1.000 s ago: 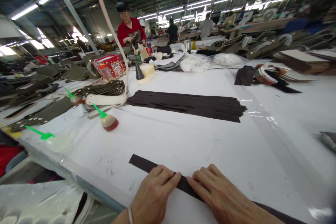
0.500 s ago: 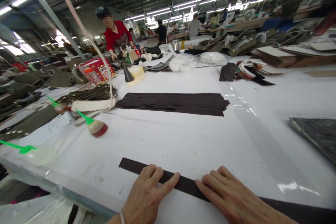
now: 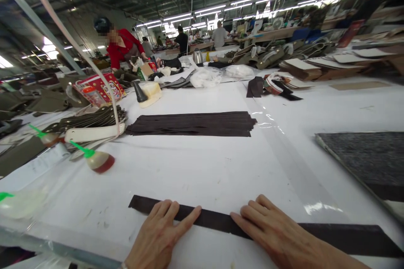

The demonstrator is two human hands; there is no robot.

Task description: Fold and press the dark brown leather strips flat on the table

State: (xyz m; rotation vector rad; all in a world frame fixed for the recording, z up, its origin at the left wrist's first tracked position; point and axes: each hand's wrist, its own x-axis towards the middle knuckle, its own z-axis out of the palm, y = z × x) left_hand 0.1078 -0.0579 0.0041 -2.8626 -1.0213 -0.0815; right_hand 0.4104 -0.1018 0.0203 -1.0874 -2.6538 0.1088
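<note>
A long dark brown strip (image 3: 214,220) runs across the white tabletop in front of me. It looks narrow on the left and broader at its right end. My left hand (image 3: 162,229) presses on its left part, fingers bent over the strip and index finger stretched along it. Further right, my right hand (image 3: 265,227) bears down on the same strip with curled fingers, its index finger and thumb side at the near edge. A short stretch of strip shows between the hands. Beyond them lies a pile of similar dark strips (image 3: 195,124). The undersides of my fingers are hidden.
Squeeze bottles with green nozzles, one holding reddish liquid (image 3: 100,162), stand at left. A grey felt-like mat (image 3: 362,155) lies at right. Behind are a yellowish block (image 3: 153,94), plastic bags (image 3: 206,76) and stacked boards (image 3: 301,69). A person in red (image 3: 123,46) works across the table.
The view has swung to the right, so most things sit further left and more of the mat and the strip's right end shows. Both hands stay on the strip in nearly the same pose.
</note>
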